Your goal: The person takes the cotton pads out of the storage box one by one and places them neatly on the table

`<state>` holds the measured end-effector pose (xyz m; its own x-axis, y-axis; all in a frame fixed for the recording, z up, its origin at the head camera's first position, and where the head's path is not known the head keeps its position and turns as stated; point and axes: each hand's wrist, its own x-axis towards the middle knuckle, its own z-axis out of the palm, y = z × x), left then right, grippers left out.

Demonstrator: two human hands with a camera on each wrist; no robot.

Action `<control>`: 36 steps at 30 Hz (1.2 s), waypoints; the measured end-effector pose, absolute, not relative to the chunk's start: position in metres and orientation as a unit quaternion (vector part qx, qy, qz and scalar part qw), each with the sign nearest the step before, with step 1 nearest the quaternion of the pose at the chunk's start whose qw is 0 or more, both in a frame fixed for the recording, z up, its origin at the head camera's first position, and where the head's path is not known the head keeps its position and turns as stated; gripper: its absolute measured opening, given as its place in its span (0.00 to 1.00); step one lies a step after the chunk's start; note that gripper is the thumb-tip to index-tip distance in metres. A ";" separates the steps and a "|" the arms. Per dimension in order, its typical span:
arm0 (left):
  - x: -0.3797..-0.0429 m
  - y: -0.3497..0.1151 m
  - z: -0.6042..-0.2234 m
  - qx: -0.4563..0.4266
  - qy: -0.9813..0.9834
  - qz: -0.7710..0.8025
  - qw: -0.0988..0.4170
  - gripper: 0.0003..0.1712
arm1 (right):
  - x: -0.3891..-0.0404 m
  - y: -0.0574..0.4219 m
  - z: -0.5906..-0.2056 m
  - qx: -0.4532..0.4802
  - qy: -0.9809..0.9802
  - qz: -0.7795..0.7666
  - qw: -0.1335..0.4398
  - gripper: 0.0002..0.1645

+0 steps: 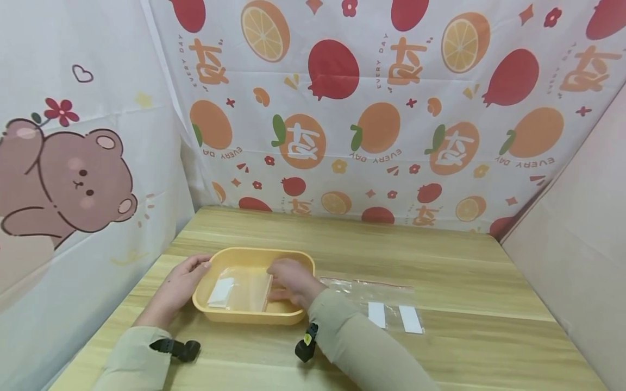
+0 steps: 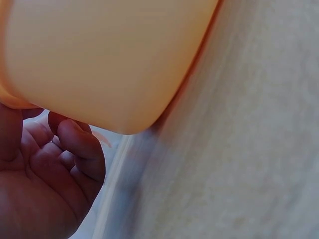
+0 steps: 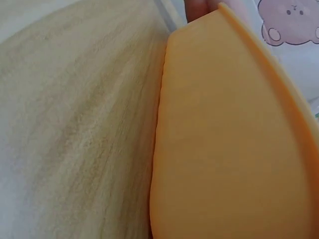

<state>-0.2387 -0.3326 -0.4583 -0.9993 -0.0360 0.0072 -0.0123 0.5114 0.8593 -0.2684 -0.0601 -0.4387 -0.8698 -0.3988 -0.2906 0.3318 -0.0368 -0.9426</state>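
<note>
A yellow plastic basin [image 1: 244,318] sits on the wooden table. My left hand [image 1: 182,282] holds its left end, the curled fingers [image 2: 82,142] against the outer wall in the left wrist view. Inside the basin lies a clear zip bag [image 1: 242,290] with a folded white piece [image 1: 221,292] at its left end. My right hand [image 1: 295,282] reaches over the basin's right side and grips the bag's right edge, by its reddish zip line. In the right wrist view the basin's outer wall [image 3: 224,124] hides this hand.
Right of the basin, partly behind the right forearm, another clear zip bag [image 1: 352,287] lies flat, with two white rectangles [image 1: 411,319] at its near edge. Printed cloth [image 1: 342,163] hangs behind the table [image 1: 464,282] and at both sides.
</note>
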 end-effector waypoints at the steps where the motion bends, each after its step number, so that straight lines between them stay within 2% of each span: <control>1: -0.238 -0.333 -0.458 0.013 -0.869 -0.495 0.012 0.33 | -0.268 -0.061 -0.439 -0.033 0.650 -0.714 0.258 0.33; 5: -0.238 -0.333 -0.458 0.012 -0.867 -0.499 0.009 0.34 | -0.268 -0.063 -0.442 -0.075 0.692 -0.665 0.270 0.28; 10: -0.238 -0.333 -0.459 0.012 -0.868 -0.497 0.012 0.33 | -0.265 -0.067 -0.446 -0.138 0.769 -0.572 0.248 0.19; 12: -0.238 -0.333 -0.459 0.013 -0.867 -0.499 0.014 0.33 | -0.263 -0.068 -0.446 -0.155 0.787 -0.548 0.238 0.18; 18: -0.239 -0.332 -0.460 0.015 -0.856 -0.516 0.014 0.34 | -0.260 -0.070 -0.442 -0.171 0.807 -0.521 0.220 0.08; 28: -0.241 -0.334 -0.461 0.010 -0.859 -0.511 0.017 0.33 | -0.261 -0.070 -0.440 -0.155 0.822 -0.519 0.178 0.17; 36: -0.239 -0.332 -0.458 0.011 -0.859 -0.512 0.016 0.32 | -0.262 -0.069 -0.439 -0.152 0.829 -0.515 0.155 0.14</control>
